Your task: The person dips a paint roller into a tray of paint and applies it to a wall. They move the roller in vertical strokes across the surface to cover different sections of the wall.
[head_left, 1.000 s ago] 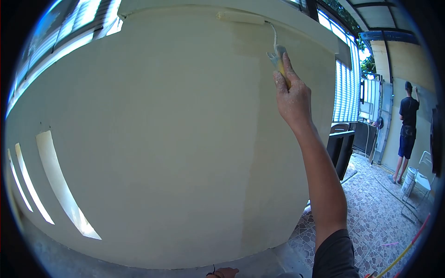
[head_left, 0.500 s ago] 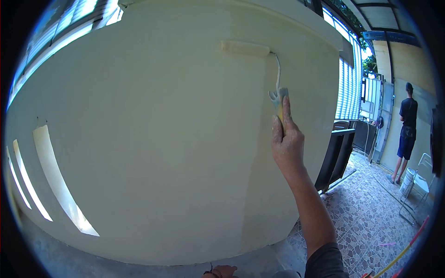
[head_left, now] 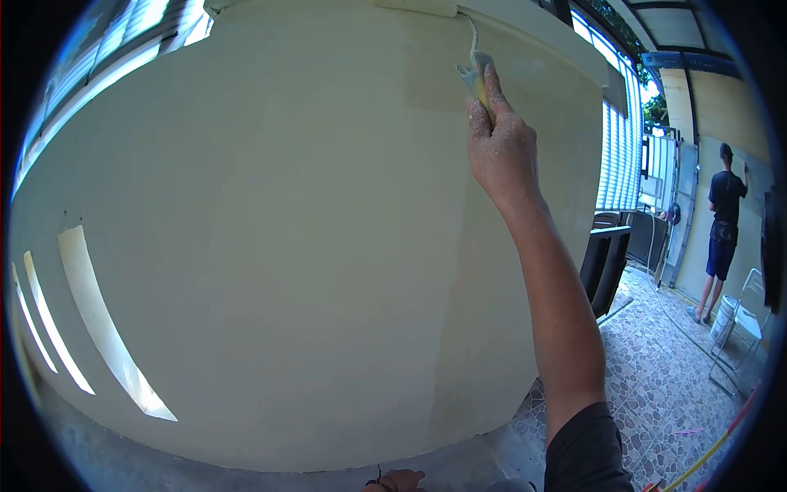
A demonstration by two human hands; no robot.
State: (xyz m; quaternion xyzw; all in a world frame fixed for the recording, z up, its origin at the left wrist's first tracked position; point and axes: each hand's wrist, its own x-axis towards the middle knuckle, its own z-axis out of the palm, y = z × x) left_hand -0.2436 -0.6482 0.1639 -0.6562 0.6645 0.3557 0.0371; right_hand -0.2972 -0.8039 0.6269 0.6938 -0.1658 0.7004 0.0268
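Observation:
My right hand [head_left: 504, 135] is raised toward the upper part of a beige wall [head_left: 311, 221], closed around the handle of a paint roller [head_left: 414, 7]. The roller's long cover lies against the wall at the top edge of the view, partly cut off, and its bent wire frame runs down to the grip. Pale paint specks dot the fingers. A darker band of wall shows beside and below the roller. At the bottom edge, only part of my left hand [head_left: 403, 478] appears, with a bracelet at the wrist; its fingers cannot be made out clearly.
Slots [head_left: 115, 328] open through the wall at left. Far right, a person [head_left: 723, 213] in dark clothes faces another wall, near a white bucket [head_left: 722, 318] and a white chair [head_left: 748, 322]. Dark panels [head_left: 605, 266] lean beyond the wall's edge. A yellow and red pole [head_left: 701, 463] crosses the lower right.
My right hand has moved up the wall with the paint roller, to the top of the view. The person at far right has raised an arm to the wall.

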